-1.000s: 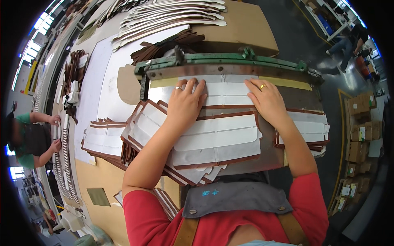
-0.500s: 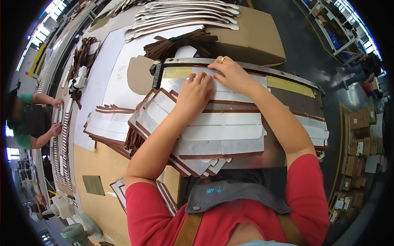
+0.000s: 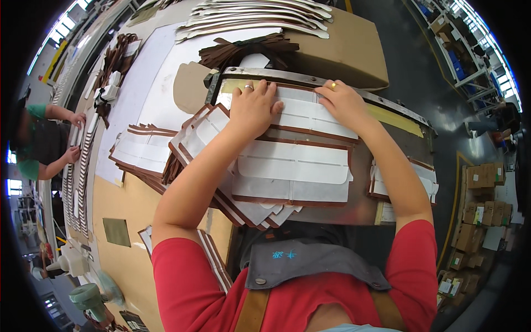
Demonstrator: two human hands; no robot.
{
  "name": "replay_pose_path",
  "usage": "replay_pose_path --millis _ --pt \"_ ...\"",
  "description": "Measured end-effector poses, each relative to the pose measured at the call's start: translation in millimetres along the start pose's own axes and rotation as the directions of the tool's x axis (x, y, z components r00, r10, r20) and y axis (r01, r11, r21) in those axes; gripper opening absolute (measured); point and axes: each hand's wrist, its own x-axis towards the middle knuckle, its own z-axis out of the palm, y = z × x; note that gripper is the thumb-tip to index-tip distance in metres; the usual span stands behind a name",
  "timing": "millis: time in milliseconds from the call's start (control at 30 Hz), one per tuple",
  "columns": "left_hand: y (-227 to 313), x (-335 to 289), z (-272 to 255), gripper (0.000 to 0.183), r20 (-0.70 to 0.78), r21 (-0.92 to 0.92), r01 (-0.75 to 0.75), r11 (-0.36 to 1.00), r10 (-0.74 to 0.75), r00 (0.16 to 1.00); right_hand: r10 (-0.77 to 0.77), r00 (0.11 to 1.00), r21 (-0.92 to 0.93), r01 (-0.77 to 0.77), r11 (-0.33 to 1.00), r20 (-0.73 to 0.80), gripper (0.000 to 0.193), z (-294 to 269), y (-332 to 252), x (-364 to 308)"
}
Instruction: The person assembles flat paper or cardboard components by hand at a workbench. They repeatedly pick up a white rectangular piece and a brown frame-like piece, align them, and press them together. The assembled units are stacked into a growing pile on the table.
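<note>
**Two hands flat on one white sheet at the press bar**

Two hands press down on the same thing: a white, brown-edged flat paper bag blank (image 3: 310, 119) lying across the steel plate of the bench (image 3: 365, 193). The left hand (image 3: 253, 108) is spread palm-down on the blank's left part, fingers flat and released, not gripping. The right hand (image 3: 345, 102) rests on its upper right edge, fingers slightly curled over the sheet; it pins the paper without clenching it.

The blank's long axis runs left to right, parallel to the long green-grey metal bar (image 3: 310, 80) just beyond the fingertips. So the sheet lies directly under both hands and its far edge touches or nearly touches that bar. Neither hand is clearly nearer; the right reaches a little farther along the bar.

A second blank (image 3: 293, 171) lies nearer the body, on a fanned stack of similar blanks (image 3: 144, 152) spreading left. A co-worker's hands (image 3: 74, 135) work at the far left edge.

Compared with half a second ago, the hands have drawn apart: they were close together near the sheet's middle and now sit wide along it.
</note>
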Motion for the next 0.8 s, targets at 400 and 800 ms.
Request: replay_pose_path --millis 400,800 --pt "-15 0 4 0.045 -0.059 -0.299 0.031 0.954 -0.05 0.997 0.59 0.763 0.14 -0.635 0.759 0.262 0.028 -54 5 -63" --pt "24 -42 -43 0.028 -0.122 -0.428 -0.209 0.879 0.173 0.977 0.605 0.761 0.491 -0.445 0.749 -0.235 0.008 -120 -23 -132"
